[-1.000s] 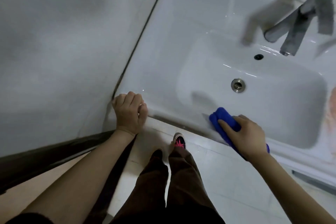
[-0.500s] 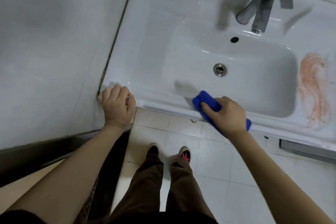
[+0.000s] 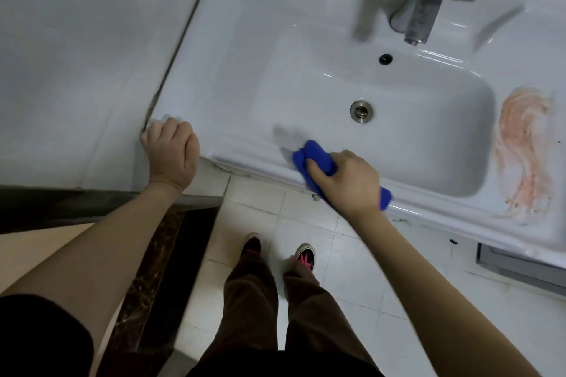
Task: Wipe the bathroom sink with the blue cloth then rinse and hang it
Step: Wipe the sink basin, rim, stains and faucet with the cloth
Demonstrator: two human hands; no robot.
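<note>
Blue cloth (image 3: pixel 317 159), gripped bunched in the right hand (image 3: pixel 347 182), lies on the front rim of the sink (image 3: pixel 242 86) at six o'clock. Wiping only here risks missing the orange smear (image 3: pixel 523 150) at three o'clock. The left hand (image 3: pixel 173 153), fingers curled, rests on the eight o'clock corner; I cannot tell whether it grips. A wet cloth could drip on the tiled floor (image 3: pixel 355 257).

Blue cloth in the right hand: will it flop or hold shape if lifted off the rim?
Likely floppy: the blue cloth bunches into a soft roll in the right hand, one end trailing past the wrist. Probably light for one hand. It may slide easily on the glossy sink.
</note>
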